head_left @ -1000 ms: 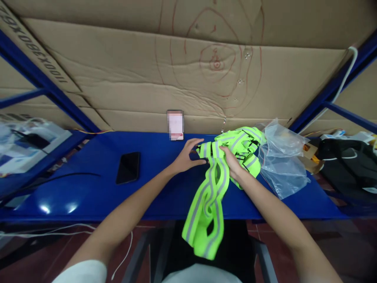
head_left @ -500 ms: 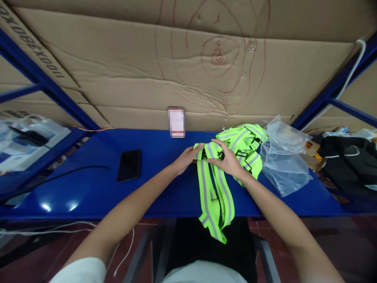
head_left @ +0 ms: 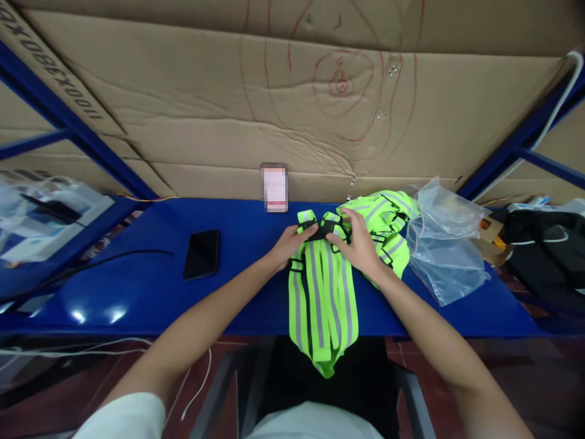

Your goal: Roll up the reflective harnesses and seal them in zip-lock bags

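My left hand (head_left: 290,244) and right hand (head_left: 359,244) sit centre frame, fingers curled, both pinching the top of a hi-vis vest (head_left: 324,299). Forearms bare, angling in from the lower corners, wrists low on the counter (head_left: 137,299). I see neon yellow-green woven fabric, grey reflective stripes and a black strap (head_left: 322,231) between the fingertips. The vest lies flat, running from the hands toward the bottom of the frame and drooping over the counter's glossy blue near edge. A vest pile (head_left: 388,221) in the same fabric touches the right hand, with a crinkled clear plastic bag (head_left: 445,250) right of it. A flat black phone (head_left: 202,253) is centre left. Creased cardboard (head_left: 205,122) fills the top.
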`<state>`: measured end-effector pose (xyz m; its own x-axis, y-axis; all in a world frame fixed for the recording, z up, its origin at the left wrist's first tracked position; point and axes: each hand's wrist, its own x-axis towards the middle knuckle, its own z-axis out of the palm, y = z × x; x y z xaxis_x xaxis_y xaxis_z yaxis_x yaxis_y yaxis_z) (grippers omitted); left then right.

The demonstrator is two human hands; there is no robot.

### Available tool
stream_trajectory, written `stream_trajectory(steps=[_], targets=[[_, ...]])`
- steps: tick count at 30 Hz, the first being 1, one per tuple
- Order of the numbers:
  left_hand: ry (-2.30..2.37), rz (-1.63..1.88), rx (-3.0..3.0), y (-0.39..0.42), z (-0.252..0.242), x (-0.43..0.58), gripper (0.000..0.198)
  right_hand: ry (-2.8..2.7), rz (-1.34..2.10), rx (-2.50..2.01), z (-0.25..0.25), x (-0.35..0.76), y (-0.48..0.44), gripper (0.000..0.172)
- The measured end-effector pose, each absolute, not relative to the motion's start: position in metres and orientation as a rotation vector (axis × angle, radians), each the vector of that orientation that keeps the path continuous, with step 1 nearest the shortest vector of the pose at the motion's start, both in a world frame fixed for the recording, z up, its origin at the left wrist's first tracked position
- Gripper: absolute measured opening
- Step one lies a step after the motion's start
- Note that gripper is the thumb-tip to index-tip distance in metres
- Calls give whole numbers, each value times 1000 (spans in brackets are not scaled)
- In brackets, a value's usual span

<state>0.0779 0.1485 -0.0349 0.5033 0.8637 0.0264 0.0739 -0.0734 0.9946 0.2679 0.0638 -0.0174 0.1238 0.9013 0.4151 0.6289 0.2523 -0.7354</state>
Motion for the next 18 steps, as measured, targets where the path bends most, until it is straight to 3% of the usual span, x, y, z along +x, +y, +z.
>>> stream_trajectory(steps=[4, 10, 15, 18], targets=[[852, 758, 1567, 151, -41, 78, 64, -2010, 233, -1337, -25, 274, 67, 71], [767, 962, 1858, 152, -34, 72, 76, -2068, 154, -1378, -32, 281, 68, 72], [447, 853, 2627, 154, -27, 62, 47, -2192, 52, -1359, -31, 286, 67, 76], [412, 775, 2750, 157, -32, 61, 43, -2229, -12, -1368, -33, 288, 68, 86]])
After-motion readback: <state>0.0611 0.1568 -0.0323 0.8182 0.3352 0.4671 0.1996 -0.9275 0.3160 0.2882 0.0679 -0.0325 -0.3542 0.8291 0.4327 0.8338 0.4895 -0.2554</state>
